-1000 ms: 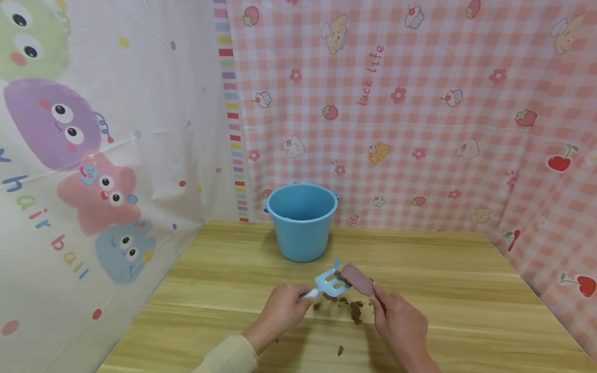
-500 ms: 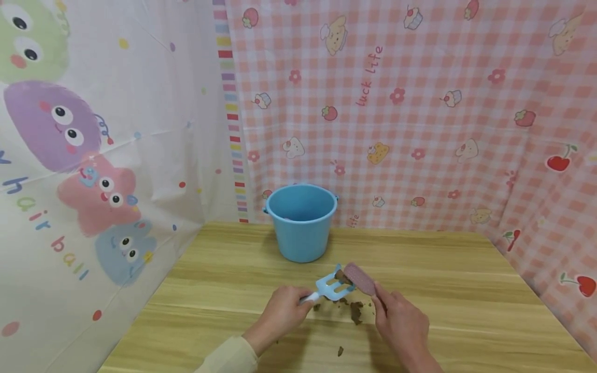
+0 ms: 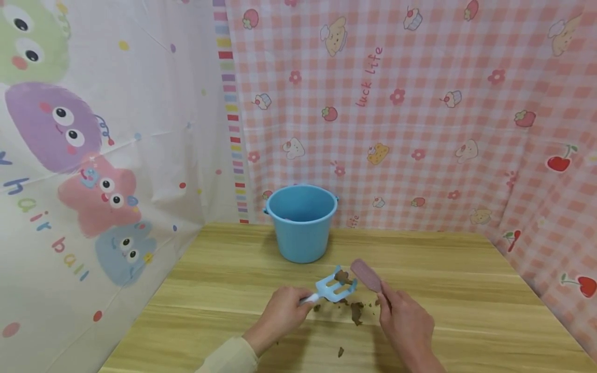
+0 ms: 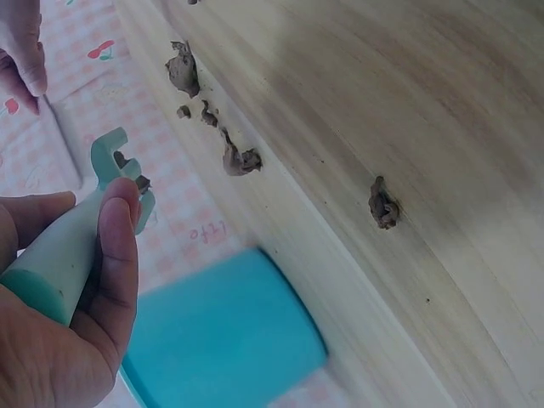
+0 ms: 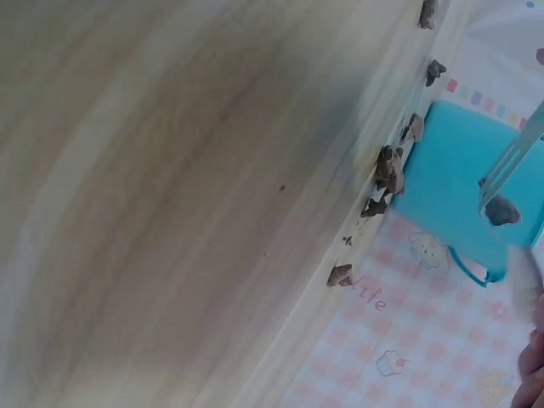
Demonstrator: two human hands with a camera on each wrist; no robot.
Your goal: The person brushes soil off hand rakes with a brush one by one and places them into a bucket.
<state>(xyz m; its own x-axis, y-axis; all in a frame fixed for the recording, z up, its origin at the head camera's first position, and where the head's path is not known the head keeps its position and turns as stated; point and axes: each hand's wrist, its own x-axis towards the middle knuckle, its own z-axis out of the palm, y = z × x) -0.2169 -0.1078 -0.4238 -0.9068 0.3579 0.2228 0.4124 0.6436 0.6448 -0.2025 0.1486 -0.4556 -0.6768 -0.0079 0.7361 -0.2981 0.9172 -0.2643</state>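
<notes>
My left hand (image 3: 285, 310) grips the pale handle of a light blue toy garden fork (image 3: 332, 288). A brown crumbly lump (image 3: 342, 277) lies on the fork's tines, held above the table. In the left wrist view the fingers and thumb wrap round the thick handle (image 4: 59, 251). To the right, my right hand (image 3: 407, 317) holds a flat mauve paddle-like tool (image 3: 366, 275) with a rounded end, a short gap away from the fork. Under the tools, brown crumbs (image 3: 356, 313) lie scattered on the wooden table; another piece (image 4: 383, 203) sits apart from them.
Behind the fork a light blue bucket (image 3: 302, 241) stands upright, with something pinkish just visible inside. Pink checked cloth (image 3: 410, 129) hangs at the back and right of the wooden table (image 3: 448, 269). A white cartoon-print sheet (image 3: 163, 129) covers the left side.
The mauve tool has drawn away from the fork, up and to the right. The brown lump now rests in plain view on the tines. The fork has shifted slightly right and down.
</notes>
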